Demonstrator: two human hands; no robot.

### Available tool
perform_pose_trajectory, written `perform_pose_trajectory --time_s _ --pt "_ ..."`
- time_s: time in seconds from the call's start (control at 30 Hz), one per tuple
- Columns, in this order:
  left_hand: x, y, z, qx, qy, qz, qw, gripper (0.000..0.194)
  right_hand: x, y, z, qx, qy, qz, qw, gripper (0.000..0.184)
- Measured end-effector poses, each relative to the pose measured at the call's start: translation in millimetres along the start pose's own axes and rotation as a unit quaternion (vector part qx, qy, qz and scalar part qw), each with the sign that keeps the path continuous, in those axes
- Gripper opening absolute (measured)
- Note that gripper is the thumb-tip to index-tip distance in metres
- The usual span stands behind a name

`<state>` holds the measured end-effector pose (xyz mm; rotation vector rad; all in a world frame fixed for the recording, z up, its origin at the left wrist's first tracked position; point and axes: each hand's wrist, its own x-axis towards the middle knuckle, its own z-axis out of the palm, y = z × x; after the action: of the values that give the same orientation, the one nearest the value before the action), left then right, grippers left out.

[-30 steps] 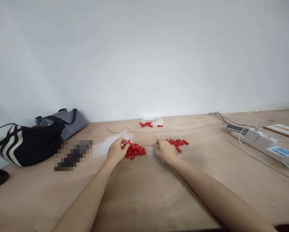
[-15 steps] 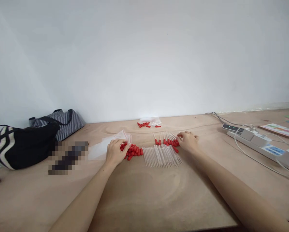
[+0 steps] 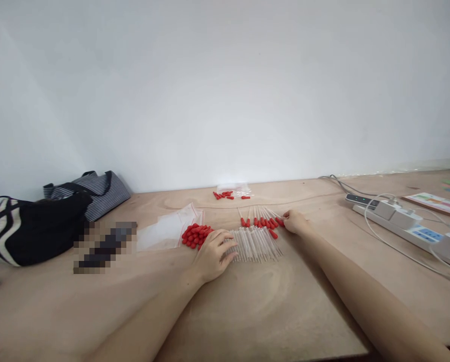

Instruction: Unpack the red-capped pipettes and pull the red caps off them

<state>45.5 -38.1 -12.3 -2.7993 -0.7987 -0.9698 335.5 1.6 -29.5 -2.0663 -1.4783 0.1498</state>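
My left hand (image 3: 214, 254) is over the left end of a row of clear glass dropper tubes (image 3: 257, 245), fingers spread and curved down. Beside it lies a heap of red rubber bulbs (image 3: 195, 235), partly hidden behind the hand. My right hand (image 3: 297, 222) is pinched at the right end of a row of droppers (image 3: 262, 221), which have red bulbs toward me and thin tubes pointing away. Its fingertips are on the rightmost dropper (image 3: 279, 221). One red-bulbed piece (image 3: 272, 234) lies at an angle by the clear tubes.
Clear zip bags (image 3: 162, 231) lie left of the heap. Near the wall are another bag (image 3: 232, 187) and several red bulbs (image 3: 223, 194). A black bag (image 3: 55, 229) and a striped bag (image 3: 108, 193) stand left. A power strip (image 3: 417, 231) with cables lies right.
My left hand has moved right and toward me, from the bulb heap to the clear tubes. My right hand has shifted slightly right, and a red bulb now shows by its fingertips.
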Motion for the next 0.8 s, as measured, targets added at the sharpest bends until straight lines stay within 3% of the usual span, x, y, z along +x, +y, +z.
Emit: perform_pose_trajectory --time_s 0.2,0.37,0.4,0.5,0.57,0.67,0.8 --pt "2.2 0.1 -0.4 -0.009 0.011 -0.01 1.0 0.013 -8.8 -19.3 -7.0 0.133 -0.027 -0.022 0.991 0.022" --pt "6.9 4.3 8.7 -0.033 0.038 -0.042 0.998 0.018 -41.1 -52.0 -3.6 0.265 -0.085 -0.085 0.957 0.022" --pt "8.2 6.0 10.7 -0.036 0.047 -0.054 0.997 0.022 -49.3 -58.7 -2.4 0.304 -0.098 -0.097 0.943 0.023" --pt "12.1 12.4 13.6 -0.04 0.068 -0.08 0.994 0.032 -71.3 -75.5 1.1 0.492 -0.157 -0.114 0.849 0.029" --pt "13.8 16.2 12.5 -0.035 0.08 -0.085 0.993 0.03 -80.9 -82.3 3.1 0.54 -0.179 -0.113 0.814 0.03" --pt "14.2 17.6 7.9 -0.007 0.092 -0.084 0.992 0.018 -85.0 -83.0 2.8 0.53 -0.177 -0.124 0.82 0.029" --pt "11.7 10.8 2.9 0.052 0.105 -0.08 0.99 0.012 -79.3 -68.9 -7.6 0.427 -0.074 -0.195 0.88 0.032"
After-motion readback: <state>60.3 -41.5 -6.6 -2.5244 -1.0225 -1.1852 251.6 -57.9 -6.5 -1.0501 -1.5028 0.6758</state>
